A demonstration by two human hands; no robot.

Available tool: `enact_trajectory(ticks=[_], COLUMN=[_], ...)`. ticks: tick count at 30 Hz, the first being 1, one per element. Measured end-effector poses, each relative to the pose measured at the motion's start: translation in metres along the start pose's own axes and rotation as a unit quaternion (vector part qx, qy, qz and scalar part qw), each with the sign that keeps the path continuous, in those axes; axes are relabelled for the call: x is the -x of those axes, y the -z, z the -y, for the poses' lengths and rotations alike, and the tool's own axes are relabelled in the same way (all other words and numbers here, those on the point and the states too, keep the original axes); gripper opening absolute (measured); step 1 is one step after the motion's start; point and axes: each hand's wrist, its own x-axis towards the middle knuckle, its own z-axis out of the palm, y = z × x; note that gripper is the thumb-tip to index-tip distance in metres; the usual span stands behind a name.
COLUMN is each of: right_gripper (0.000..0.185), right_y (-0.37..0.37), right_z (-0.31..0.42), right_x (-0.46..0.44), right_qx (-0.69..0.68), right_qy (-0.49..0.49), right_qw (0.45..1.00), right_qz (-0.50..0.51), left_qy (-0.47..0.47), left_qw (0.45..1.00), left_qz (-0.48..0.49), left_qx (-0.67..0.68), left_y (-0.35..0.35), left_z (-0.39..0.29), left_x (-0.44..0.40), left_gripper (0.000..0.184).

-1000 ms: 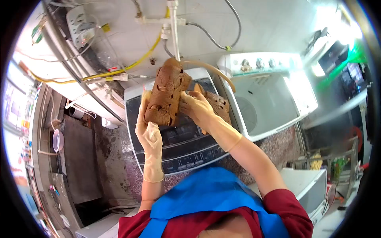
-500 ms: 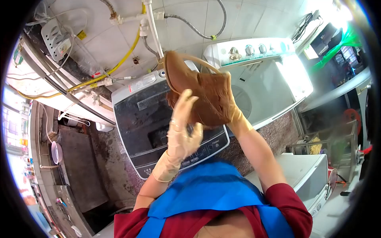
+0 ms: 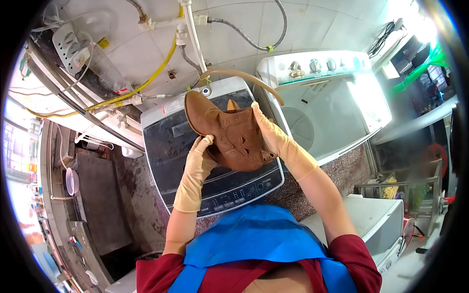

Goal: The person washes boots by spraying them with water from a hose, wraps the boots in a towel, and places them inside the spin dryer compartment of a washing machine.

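A brown ankle boot with studs and cut-outs is held in front of me above the top-loading washing machine. Its toe points to the upper left. My left hand, in a pale rubber glove, grips the boot near the sole, thumb on top and the other fingers hidden underneath. My right hand, gloved too, is closed around the boot's shaft opening, and most of its fingers are out of sight. A small brown tip shows behind the boot; I cannot tell what it belongs to.
To the right stands an open white washer with knobs along its back panel. A brown hose arches behind the dark-lidded machine. Pipes and a yellow hose run along the tiled wall, near a power strip.
My left hand has gone from open fingers beside the boot to gripping it near the sole. The boot has come lower and nearer, and its studded, cut-out side now shows.
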Motion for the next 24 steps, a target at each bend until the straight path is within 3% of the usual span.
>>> enact_trajectory(ticks=[2,4,6,10,11,12,13,14,16,18,20,21,24], right_gripper=[0.073,0.069,0.067,0.07,0.071,0.071,0.07,0.069,0.074,0.081,0.119,0.12,0.115], right_y=[0.003,0.001,-0.012,0.001,-0.004,-0.009,-0.014,-0.015,-0.01,-0.017,0.014,0.0,0.008], right_z=[-0.002,-0.003,0.0,-0.005,0.003,0.008,0.013,0.015,0.012,0.024,0.032,0.052,0.073], right_x=[0.001,0.004,0.011,0.005,0.012,0.018,0.023,0.029,0.026,0.038,0.032,0.063,0.111], right_qx=[0.093,0.083,0.196,0.145,0.072,0.071,0.06,0.049,0.146,0.106,0.101,0.15,0.211], right_qy=[0.041,0.047,0.072,0.065,0.046,0.053,0.059,0.069,0.161,0.196,0.173,0.137,0.176], right_qw=[0.995,0.995,0.978,0.986,0.996,0.996,0.996,0.996,0.969,0.969,0.973,0.967,0.94], right_qz=[-0.018,-0.007,-0.002,-0.06,-0.008,-0.018,-0.023,-0.035,-0.116,-0.102,-0.113,-0.156,-0.201], left_qy=[-0.02,-0.041,-0.028,-0.041,-0.043,-0.048,-0.051,-0.06,-0.079,-0.039,0.066,0.085,0.148], left_qw=[1.0,0.997,0.995,0.978,0.974,0.969,0.944,0.94,0.93,0.932,0.958,0.959,0.925], left_qz=[-0.001,0.003,0.007,0.137,0.146,0.158,0.093,0.095,0.099,0.192,0.225,0.224,0.287], left_qx=[0.024,-0.059,-0.099,-0.149,-0.167,-0.182,-0.312,-0.323,-0.344,-0.306,-0.163,-0.148,-0.198], left_y=[0.001,-0.003,-0.012,-0.023,-0.027,-0.035,-0.038,-0.042,-0.051,-0.055,-0.084,-0.103,-0.164], left_z=[0.001,-0.004,-0.012,-0.034,-0.04,-0.045,-0.057,-0.057,-0.057,-0.057,-0.052,-0.047,-0.019], left_x=[0.0,0.007,0.015,0.025,0.028,0.029,0.03,0.02,-0.001,-0.038,-0.057,-0.061,-0.076], left_gripper=[0.051,0.053,0.055,0.074,0.071,0.069,0.064,0.059,0.05,0.063,0.058,0.064,0.069])
